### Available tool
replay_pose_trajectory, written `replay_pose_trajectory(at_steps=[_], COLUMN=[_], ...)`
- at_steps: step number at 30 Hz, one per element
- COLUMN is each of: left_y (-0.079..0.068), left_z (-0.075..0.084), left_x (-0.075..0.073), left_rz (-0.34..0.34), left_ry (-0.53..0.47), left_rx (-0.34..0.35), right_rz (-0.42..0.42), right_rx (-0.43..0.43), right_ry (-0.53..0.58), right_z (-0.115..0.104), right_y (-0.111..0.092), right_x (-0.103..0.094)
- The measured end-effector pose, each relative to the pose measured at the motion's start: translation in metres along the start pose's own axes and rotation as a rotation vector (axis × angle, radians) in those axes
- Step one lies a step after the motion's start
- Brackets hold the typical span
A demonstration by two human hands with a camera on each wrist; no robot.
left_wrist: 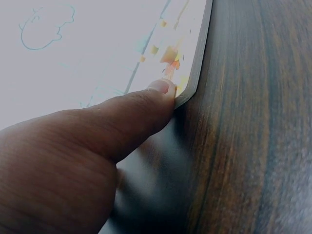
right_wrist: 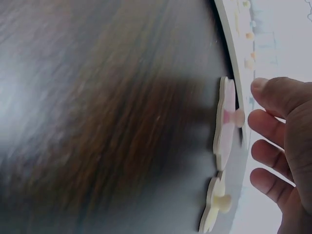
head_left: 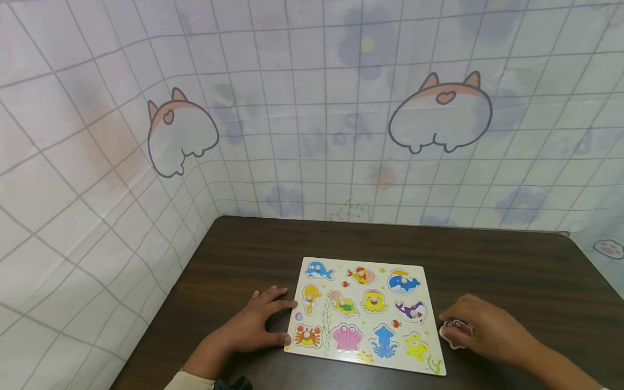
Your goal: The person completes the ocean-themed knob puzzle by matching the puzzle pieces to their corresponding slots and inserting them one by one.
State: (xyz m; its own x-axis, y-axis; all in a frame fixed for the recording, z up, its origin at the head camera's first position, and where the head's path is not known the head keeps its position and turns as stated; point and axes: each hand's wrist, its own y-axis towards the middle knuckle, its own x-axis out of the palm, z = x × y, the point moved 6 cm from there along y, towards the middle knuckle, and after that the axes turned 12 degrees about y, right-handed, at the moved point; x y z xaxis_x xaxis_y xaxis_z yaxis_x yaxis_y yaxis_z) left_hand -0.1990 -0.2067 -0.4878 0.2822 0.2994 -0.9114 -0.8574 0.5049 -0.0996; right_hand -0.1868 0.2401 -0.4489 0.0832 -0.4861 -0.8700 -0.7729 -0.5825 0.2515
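A wooden sea-animal knob puzzle board (head_left: 327,304) lies flat on the table. My left hand (head_left: 255,318) rests at its left edge with the fingers spread. The left thumb (left_wrist: 158,95) presses on the board's near-left corner. Right of the board, my right hand (head_left: 492,325) is over a pink shell puzzle piece (head_left: 456,333). In the right wrist view, thumb and loosely bent fingers (right_wrist: 265,124) stand close to the knob of the shell piece (right_wrist: 225,129), with a small gap showing. A pale yellow piece with a knob (right_wrist: 213,204) lies beside it, hidden in the head view.
Knobbed pieces sit in several board slots, among them the crab (head_left: 307,337), the turtle (head_left: 343,304) and the octopus (head_left: 374,301). The shell, squid (head_left: 384,341) and starfish (head_left: 416,346) pictures show no knobs. Behind the dark wooden table (head_left: 253,238) hangs a patterned cloth (head_left: 312,135).
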Motion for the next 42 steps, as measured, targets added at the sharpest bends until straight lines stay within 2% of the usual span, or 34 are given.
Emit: replay_pose_trajectory(at_steps=[8,15,26,35,42], left_y=[-0.001,-0.001,-0.001,-0.001,-0.001], left_z=[0.001,0.001,0.002,0.002,0.000], left_x=[-0.001,-0.001,-0.002,-0.001,0.000], left_rz=[-0.002,-0.002,0.003,0.000,-0.004], left_ry=[0.001,-0.004,-0.010,0.005,0.009], left_rx=[0.001,0.000,0.009,0.006,-0.001], right_rz=[0.016,-0.032,-0.025,0.038,0.116], right_rx=[-0.035,0.001,0.009,-0.052,-0.160], right_ry=[-0.005,0.009,0.041,0.027,0.013], right_z=[0.005,0.011,0.015,0.010,0.000], right_y=[-0.007,-0.010,-0.012,-0.012,-0.008], right_x=[-0.004,0.000,0.003,-0.001,-0.005])
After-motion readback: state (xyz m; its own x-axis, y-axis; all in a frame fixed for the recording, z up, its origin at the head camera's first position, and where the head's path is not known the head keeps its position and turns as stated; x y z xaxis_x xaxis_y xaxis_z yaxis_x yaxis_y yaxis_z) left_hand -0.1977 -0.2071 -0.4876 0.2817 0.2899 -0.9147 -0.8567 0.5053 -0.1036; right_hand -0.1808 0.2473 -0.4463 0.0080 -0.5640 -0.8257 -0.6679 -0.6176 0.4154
